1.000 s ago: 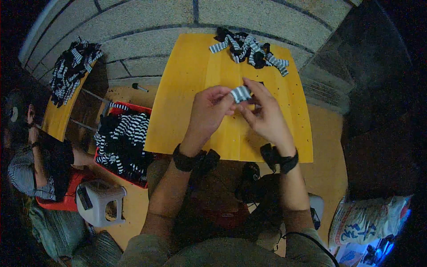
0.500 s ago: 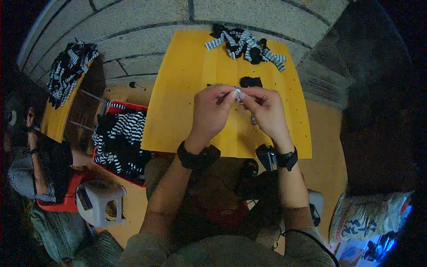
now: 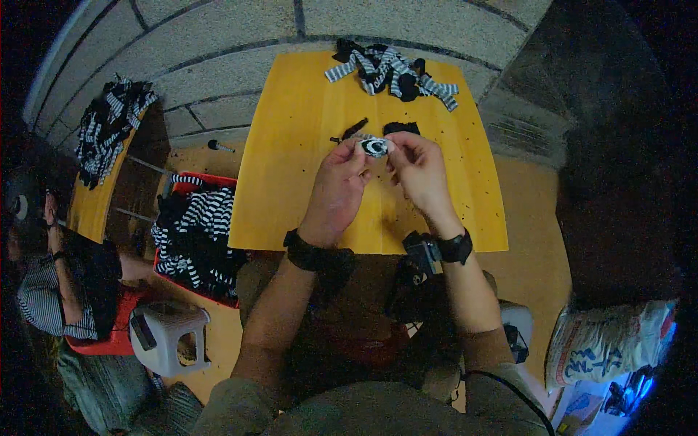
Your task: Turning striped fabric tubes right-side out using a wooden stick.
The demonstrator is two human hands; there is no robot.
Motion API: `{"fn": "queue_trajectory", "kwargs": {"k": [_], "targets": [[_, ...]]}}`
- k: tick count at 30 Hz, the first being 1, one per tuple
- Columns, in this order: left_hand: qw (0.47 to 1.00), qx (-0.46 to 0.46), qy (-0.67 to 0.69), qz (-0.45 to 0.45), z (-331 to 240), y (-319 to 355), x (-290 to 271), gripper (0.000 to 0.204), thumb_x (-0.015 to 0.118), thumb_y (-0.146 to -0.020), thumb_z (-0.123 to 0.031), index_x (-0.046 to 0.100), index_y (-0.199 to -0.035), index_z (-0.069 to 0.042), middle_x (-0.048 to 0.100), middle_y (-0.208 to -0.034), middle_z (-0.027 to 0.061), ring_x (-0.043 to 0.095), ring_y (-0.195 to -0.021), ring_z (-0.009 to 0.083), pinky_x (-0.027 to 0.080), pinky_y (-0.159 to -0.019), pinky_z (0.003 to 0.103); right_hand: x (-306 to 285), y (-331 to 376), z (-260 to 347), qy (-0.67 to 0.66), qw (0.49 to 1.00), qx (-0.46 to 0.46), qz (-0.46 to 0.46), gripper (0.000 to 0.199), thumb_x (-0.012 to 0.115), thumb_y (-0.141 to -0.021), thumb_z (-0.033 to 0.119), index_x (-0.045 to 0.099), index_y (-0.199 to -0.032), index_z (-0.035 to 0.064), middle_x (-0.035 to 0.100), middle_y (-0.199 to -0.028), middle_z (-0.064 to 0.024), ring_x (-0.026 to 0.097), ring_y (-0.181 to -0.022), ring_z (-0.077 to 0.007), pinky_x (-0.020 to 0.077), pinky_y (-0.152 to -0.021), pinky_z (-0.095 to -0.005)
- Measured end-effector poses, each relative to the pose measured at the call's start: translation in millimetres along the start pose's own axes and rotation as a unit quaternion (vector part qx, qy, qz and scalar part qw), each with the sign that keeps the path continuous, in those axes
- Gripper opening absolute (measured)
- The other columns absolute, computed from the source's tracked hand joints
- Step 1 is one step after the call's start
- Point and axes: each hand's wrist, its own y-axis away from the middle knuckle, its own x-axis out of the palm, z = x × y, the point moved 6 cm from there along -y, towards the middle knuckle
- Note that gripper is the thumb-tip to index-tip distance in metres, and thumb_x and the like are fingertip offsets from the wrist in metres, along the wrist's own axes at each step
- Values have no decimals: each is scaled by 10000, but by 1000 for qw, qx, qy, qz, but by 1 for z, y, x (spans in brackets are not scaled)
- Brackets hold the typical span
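Observation:
A black-and-white sock (image 3: 374, 148), bunched so that pale rings surround a dark middle, is stretched between my hands above the yellow table (image 3: 283, 167). My left hand (image 3: 336, 190) pinches its left edge between thumb and fingers. On the other edge, my right hand (image 3: 424, 174) grips with thumb and forefinger, its other fingers curled. Just beyond the hands lie a folded black cloth piece (image 3: 401, 128) and a thin dark strip (image 3: 355, 128). Both wrists wear black bands with devices.
Striped socks are heaped (image 3: 392, 73) at the table's far edge. A red crate (image 3: 195, 285) of striped socks stands left, near a white stool (image 3: 169, 320). Another person (image 3: 58, 291) sits at a side table with a sock pile (image 3: 113, 131). A white sack (image 3: 603, 345) lies at right.
The sock, mostly hidden by my fingers before, is now spread open between them, with its rings showing. My hands have shifted slightly left, and the dark strip behind them is more visible.

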Motion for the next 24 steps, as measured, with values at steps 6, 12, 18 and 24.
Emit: {"fn": "queue_trajectory", "kwargs": {"k": [6,12,18,24], "targets": [[1000,14,-16,-14,-1,-7,-14,147,490,-957,-172,562,-988,-48,572,-858,0,492,-722,73,390,-674,240,21,11,-19,-379,894,208,119,119,584,-891,102,621,-981,33,614,-773,13,560,-605,-65,457,-521,-196],[998,20,-60,4,4,-11,-20,147,485,-953,-162,551,-987,-35,589,-891,22,534,-777,113,435,-702,260,29,13,-21,-585,746,206,242,200,560,-902,111,565,-1090,44,603,-811,18,563,-606,-69,474,-536,-214],[997,35,-72,-1,-3,-2,-6,148,476,-946,-121,556,-1018,-20,617,-960,51,580,-880,148,468,-782,289,22,10,3,-545,781,177,247,121,557,-896,86,550,-1008,39,628,-878,-29,630,-728,-116,523,-613,-251],[989,66,-136,1,-19,2,3,92,541,-922,-106,569,-955,-25,587,-885,2,534,-816,87,430,-769,232,14,3,5,-383,896,105,198,125,584,-866,20,541,-983,38,638,-892,-48,637,-770,-129,520,-648,-252]]}}
